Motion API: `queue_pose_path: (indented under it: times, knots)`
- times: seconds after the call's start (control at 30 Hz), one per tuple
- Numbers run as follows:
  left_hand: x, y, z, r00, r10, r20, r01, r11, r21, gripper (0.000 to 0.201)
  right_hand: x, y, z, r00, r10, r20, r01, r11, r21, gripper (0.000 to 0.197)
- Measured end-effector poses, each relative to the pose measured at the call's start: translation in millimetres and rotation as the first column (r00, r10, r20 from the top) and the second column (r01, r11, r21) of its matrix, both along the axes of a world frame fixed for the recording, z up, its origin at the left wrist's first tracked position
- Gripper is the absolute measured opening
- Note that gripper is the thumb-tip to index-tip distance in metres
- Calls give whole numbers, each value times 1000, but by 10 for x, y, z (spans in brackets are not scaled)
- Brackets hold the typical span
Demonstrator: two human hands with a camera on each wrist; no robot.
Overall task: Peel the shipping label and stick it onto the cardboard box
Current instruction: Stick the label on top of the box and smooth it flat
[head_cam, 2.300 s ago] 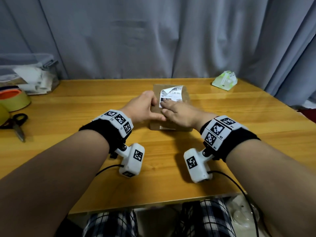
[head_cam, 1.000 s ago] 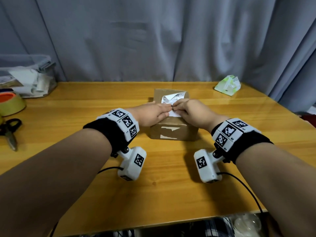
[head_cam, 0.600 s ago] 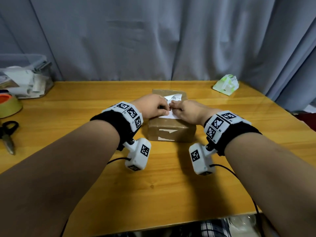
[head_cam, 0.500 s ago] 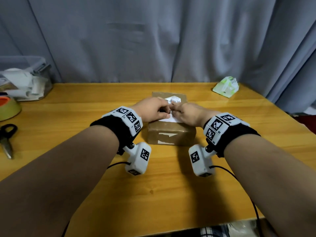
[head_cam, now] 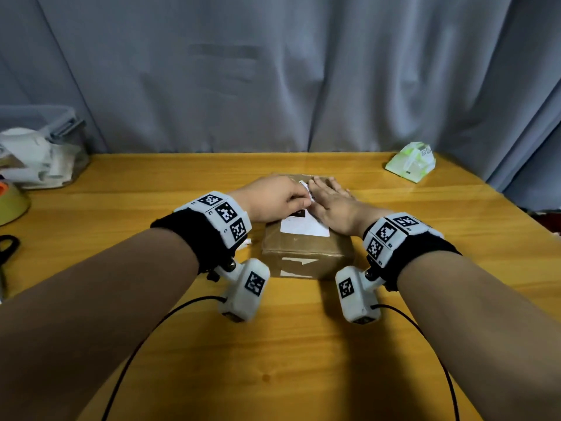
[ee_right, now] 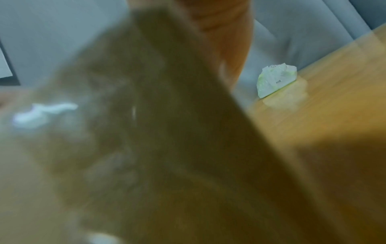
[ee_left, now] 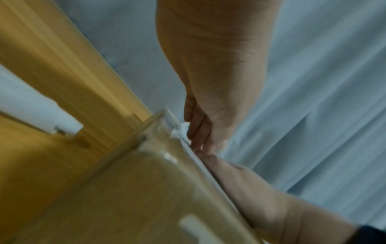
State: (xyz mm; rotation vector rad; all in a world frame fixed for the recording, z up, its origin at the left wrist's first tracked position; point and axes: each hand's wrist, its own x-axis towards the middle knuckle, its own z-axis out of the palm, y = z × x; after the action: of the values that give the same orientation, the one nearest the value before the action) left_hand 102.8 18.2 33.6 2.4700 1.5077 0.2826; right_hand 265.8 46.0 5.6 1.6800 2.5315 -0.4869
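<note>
A brown cardboard box (head_cam: pixel 306 253) stands mid-table. The white shipping label (head_cam: pixel 303 227) lies with its near part flat on the box top. My right hand (head_cam: pixel 331 200) lies flat on the label, fingers straight and pointing away from me. My left hand (head_cam: pixel 280 196) is curled beside it and pinches the label's raised far part (head_cam: pixel 304 186). In the left wrist view the left fingers (ee_left: pixel 197 132) touch a curled white paper edge (ee_left: pixel 183 130) along the box top (ee_left: pixel 129 189). The right wrist view shows only a blurred side of the box (ee_right: pixel 146 132).
A green-and-white tissue pack (head_cam: pixel 411 161) sits at the back right. At the left edge are a clear plastic bin (head_cam: pixel 45 147) with papers, a tape roll (head_cam: pixel 12 203) and scissors (head_cam: pixel 7 247). A grey curtain hangs behind the table.
The label has come down from being held up by both hands onto the box top. My right hand has let go and flattened on it, while the left still pinches the far part.
</note>
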Motion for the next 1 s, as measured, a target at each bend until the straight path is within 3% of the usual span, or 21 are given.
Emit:
queue_pose_path:
  times: [0.13, 0.23, 0.33, 0.5, 0.63, 0.8, 1.0]
  knots:
    - [-4, 14, -127, 994, -23, -107, 17, 998, -56, 45, 21, 26, -15, 997, 4, -76, -7, 1000, -29, 59]
    - [-77, 43, -220, 958, -21, -288, -7, 996, -94, 59, 30, 26, -13, 998, 18, -63, -20, 999, -35, 59]
    - [-105, 99, -202, 930, -4, -368, -43, 992, -119, 61, 23, 16, -6, 999, 17, -48, -19, 999, -34, 60]
    - [-96, 174, -158, 891, 119, -439, -197, 971, -136, 65, 26, -37, -15, 999, -45, 17, 44, 999, 19, 63]
    - [-16, 185, -98, 820, 240, -519, -320, 945, -69, 77, 18, -99, -10, 987, -113, 118, 96, 986, 139, 67]
    - [36, 119, -161, 882, 203, -425, -252, 966, -62, 62, -5, -130, 42, 978, -31, 208, -11, 980, 198, 53]
    - [12, 131, -148, 857, 290, -426, -378, 916, -137, 65, -42, -128, 85, 948, -131, 290, 78, 979, 189, 61]
